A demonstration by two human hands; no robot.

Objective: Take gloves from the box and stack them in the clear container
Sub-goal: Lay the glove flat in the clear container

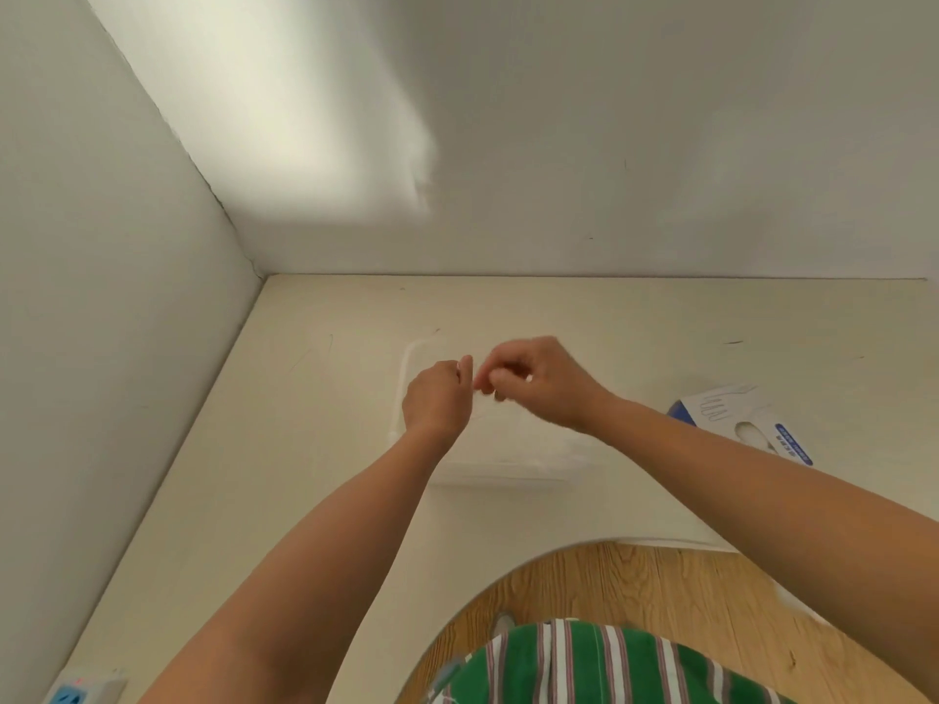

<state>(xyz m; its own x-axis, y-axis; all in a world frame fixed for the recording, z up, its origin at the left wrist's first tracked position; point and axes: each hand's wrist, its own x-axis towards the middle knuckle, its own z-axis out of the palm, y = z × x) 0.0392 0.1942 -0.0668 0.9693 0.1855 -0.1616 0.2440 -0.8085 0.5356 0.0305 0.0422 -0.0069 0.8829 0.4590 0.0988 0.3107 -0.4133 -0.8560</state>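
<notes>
Both hands are raised together over the clear container (488, 449), which sits on the pale table (315, 449) directly beneath them. The left hand (438, 398) is closed into a loose fist, fingertips pinched. The right hand (533, 381) is likewise curled, thumb and forefinger nipped together close to the left. Between the two pinches a thin, nearly transparent glove (477, 393) appears to be held and spread; it is faint, and I cannot tell its full outline.

Progress, in my judgement: the container already holds a pale layered stack under the hands, so some gloves have been placed. How many cannot be counted. The present glove is not yet laid down.

The glove box (747, 424) lies flat to the right of the right forearm, well apart from the container. It is white with blue edging, shows a line drawing of a hand, an oval dispensing opening, and a blue label strip. Its lettering is too small to read; no brand discernible.
</notes>
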